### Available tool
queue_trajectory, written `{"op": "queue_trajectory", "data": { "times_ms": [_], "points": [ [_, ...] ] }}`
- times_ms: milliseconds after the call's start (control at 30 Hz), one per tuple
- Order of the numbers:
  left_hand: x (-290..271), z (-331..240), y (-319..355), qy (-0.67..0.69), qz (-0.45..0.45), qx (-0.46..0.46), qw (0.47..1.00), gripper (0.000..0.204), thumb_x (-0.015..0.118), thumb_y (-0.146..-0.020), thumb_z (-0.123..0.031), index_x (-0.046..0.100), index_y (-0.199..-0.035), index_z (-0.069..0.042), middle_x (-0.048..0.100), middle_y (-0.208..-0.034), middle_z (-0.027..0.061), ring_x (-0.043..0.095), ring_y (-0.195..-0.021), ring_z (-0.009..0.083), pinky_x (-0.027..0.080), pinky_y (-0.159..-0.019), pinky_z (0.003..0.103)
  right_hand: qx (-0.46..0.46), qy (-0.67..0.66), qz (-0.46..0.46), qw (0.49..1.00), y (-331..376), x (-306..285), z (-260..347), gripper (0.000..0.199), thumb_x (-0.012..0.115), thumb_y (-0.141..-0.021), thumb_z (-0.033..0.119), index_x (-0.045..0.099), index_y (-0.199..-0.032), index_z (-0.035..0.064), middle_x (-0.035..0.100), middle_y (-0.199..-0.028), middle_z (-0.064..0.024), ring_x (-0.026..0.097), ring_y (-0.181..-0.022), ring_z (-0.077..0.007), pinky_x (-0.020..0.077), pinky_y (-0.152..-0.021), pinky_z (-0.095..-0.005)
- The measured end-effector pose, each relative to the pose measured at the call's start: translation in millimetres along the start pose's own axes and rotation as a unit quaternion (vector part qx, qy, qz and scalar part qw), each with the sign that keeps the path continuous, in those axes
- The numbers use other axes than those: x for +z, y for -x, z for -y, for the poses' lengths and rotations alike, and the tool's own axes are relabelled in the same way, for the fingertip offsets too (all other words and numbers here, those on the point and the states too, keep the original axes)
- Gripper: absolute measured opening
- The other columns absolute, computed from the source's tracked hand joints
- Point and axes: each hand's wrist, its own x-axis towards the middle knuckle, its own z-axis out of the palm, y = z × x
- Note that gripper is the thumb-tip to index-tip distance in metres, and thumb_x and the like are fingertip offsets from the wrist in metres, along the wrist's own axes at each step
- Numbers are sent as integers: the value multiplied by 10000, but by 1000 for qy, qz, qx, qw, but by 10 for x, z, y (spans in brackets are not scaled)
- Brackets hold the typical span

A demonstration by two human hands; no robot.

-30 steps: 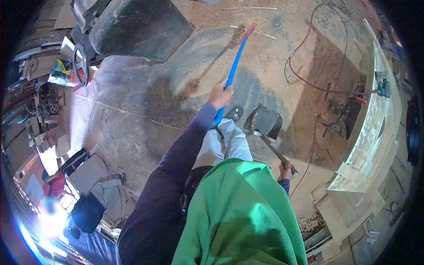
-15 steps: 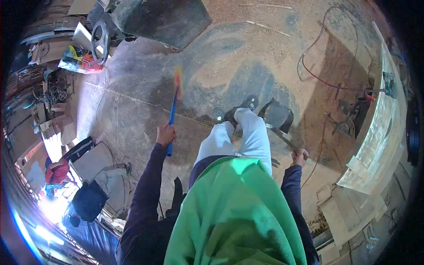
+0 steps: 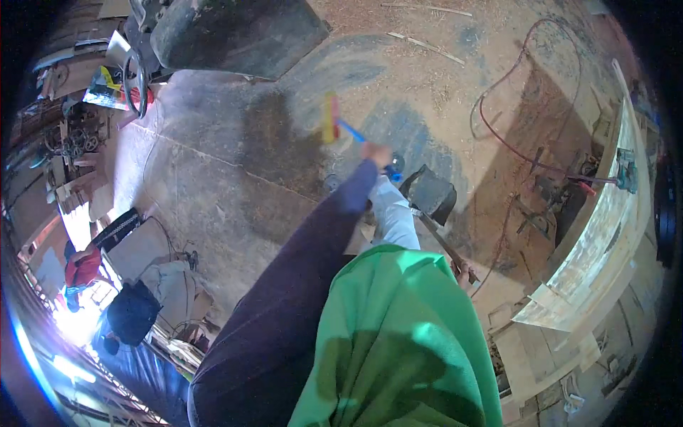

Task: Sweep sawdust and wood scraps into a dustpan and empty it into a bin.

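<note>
My left hand (image 3: 378, 154) is closed around the blue handle of a brush (image 3: 351, 131). The red and yellow head points away to the left and is smeared by motion. My left arm reaches across in front of my legs. Low on the right, my right hand (image 3: 464, 275) grips the long handle of a black dustpan (image 3: 430, 194), partly hidden by the green cloth (image 3: 398, 320) over my front. The dustpan's pan sits by my feet, just right of the left hand. My white trousers (image 3: 393, 213) show between the arms.
A dark slab-like piece (image 3: 235, 35) stands far left, beside a steering wheel (image 3: 135, 83). A red hose (image 3: 491, 117) loops over the dusty floor (image 3: 235, 192). Pale curved boards (image 3: 590, 256) stand at the right. Another person in red (image 3: 82, 267) is at the left edge, near bright light.
My left hand has swung the brush rightward and forward, across in front of my legs toward the dustpan. My right hand has shifted slightly left and lower, still holding the dustpan handle.
</note>
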Motion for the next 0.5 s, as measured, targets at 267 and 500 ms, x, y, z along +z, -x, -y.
{"op": "queue_trajectory", "data": {
  "times_ms": [267,500],
  "points": [
    [-779,-1120,172,736,-199,-32,646,148,517,-684,-115,517,-776,0,546,-622,126,572,-592,224,425,-460,369,0,17,-14,1000,-351,-252,-194,161,574,-745,111,449,-839,150,532,-804,-58,577,-668,-201,477,-492,-252],
    [-584,-46,1642,775,-90,213,588,458,486,-761,5,402,-1206,-61,410,-577,-11,397,-416,83,324,-353,225,-30,-41,-33,998,21,134,239,135,567,-743,99,472,-827,144,537,-777,-52,577,-662,-208,480,-534,-266]
  ]
}}
